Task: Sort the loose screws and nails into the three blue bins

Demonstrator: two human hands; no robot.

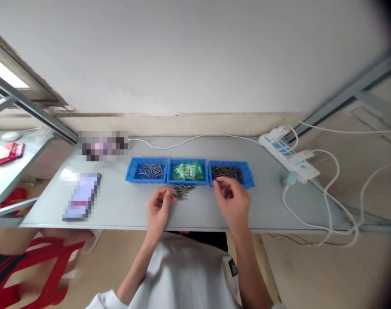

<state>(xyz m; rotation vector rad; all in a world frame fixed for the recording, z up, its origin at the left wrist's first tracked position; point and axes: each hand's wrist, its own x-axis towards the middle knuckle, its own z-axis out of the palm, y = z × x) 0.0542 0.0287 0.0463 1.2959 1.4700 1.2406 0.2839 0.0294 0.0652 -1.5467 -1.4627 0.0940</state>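
Note:
Three small blue bins stand in a row on the grey table (118, 206). The left bin (147, 170) holds silver pins, the middle bin (188, 171) green plastic pieces, the right bin (231, 174) dark pins. A small heap of assembled pins (183, 191) lies in front of the middle bin. My left hand (159, 206) rests beside that heap, fingers curled in a pinch on a small piece I cannot make out. My right hand (233, 201) hovers at the front edge of the right bin, its fingertips pinched together over the dark pins.
A white power strip (287, 153) with plugs and white cables lies at the right rear. A blurred flat object (82, 196) lies on the left of the table. A red chair (37, 266) and another person's arm are at lower left.

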